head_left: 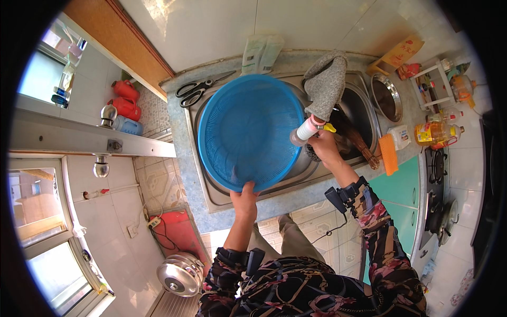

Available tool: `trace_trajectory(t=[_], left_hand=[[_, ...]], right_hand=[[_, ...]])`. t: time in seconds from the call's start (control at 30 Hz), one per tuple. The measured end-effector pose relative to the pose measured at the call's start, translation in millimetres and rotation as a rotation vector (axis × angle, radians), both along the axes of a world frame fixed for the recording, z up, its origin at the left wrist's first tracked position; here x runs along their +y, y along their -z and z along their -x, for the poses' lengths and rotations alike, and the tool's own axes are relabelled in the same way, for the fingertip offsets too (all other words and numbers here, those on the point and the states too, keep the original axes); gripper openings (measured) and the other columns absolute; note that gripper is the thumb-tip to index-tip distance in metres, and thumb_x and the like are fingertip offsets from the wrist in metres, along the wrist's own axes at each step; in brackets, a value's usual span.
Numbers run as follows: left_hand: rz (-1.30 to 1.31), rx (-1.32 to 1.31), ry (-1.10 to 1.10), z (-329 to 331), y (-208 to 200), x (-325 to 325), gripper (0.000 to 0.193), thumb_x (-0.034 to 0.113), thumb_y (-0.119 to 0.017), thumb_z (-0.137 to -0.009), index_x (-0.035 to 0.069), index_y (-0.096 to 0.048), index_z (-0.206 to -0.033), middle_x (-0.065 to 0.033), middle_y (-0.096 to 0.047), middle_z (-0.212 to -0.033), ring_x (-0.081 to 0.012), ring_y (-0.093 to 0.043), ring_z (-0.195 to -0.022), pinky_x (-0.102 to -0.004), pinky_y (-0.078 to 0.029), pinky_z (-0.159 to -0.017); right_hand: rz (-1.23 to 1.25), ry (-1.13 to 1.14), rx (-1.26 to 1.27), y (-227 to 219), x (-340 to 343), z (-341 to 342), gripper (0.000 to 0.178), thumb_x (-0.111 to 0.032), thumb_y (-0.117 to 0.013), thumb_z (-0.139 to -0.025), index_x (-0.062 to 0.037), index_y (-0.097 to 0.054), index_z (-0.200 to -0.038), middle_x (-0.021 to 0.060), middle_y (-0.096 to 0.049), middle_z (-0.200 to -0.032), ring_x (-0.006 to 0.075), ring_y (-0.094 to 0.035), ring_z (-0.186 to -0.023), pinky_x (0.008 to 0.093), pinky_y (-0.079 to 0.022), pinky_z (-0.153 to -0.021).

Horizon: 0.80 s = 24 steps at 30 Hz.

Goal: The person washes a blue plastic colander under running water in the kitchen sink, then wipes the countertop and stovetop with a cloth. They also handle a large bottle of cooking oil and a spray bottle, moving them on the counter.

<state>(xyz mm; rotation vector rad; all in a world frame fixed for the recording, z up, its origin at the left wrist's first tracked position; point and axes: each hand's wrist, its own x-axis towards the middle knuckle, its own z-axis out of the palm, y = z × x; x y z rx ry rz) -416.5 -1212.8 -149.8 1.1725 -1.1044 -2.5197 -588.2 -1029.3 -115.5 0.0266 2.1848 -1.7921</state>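
Blue basket (248,121), one: left hand (244,203) pinches rim (288,171); right hand (326,148) beside one nozzle (305,131), fingers unclear.

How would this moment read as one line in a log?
Left hand: holding blue basket by rim | Right hand: at white spout, grip unclear | Basket: over sink's left side | Grey cloth: beside spout

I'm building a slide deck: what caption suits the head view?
Left grip on a blue plastic colander at the sink; right grip at the white faucet nozzle.
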Motion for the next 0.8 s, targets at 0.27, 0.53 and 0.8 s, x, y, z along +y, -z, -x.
trace_trajectory(t=[0.27, 0.53, 0.8], left_hand=[[-0.173, 0.016, 0.009, -9, -3, -8, 0.040, -0.004, -0.048, -0.083, -0.002, -0.042, -0.122, -0.0145, -0.052, -0.116, -0.0303, -0.058, -0.100, -0.0462, -0.056, -0.080], [-0.243, 0.052, 0.023, -13, -5, -6, 0.041, -0.006, -0.047, -0.082, -0.005, -0.040, -0.122, -0.0184, -0.052, -0.118, -0.0345, -0.059, -0.101, -0.0483, -0.056, -0.084], [-0.257, 0.070, 0.065, -19, -8, -10, 0.041, -0.006, -0.046, -0.082, -0.010, -0.038, -0.123, -0.0225, -0.050, -0.122, -0.0369, -0.058, -0.104, -0.0498, -0.054, -0.087]], right_hand=[[0.098, 0.221, 0.063, -8, 35, 39, 0.021, -0.017, -0.060, -0.092, 0.0028, -0.063, -0.097, 0.0051, -0.065, -0.085, 0.0112, -0.059, -0.083, 0.0255, -0.045, -0.078], [0.039, 0.279, 0.082, -11, 29, 51, 0.021, -0.018, -0.059, -0.092, 0.0032, -0.063, -0.092, 0.0043, -0.064, -0.085, 0.0106, -0.056, -0.078, 0.0247, -0.043, -0.075], [-0.001, 0.271, 0.118, -6, 29, 59, 0.020, -0.017, -0.060, -0.090, 0.0027, -0.063, -0.092, 0.0023, -0.062, -0.083, 0.0088, -0.054, -0.076, 0.0242, -0.042, -0.072]])
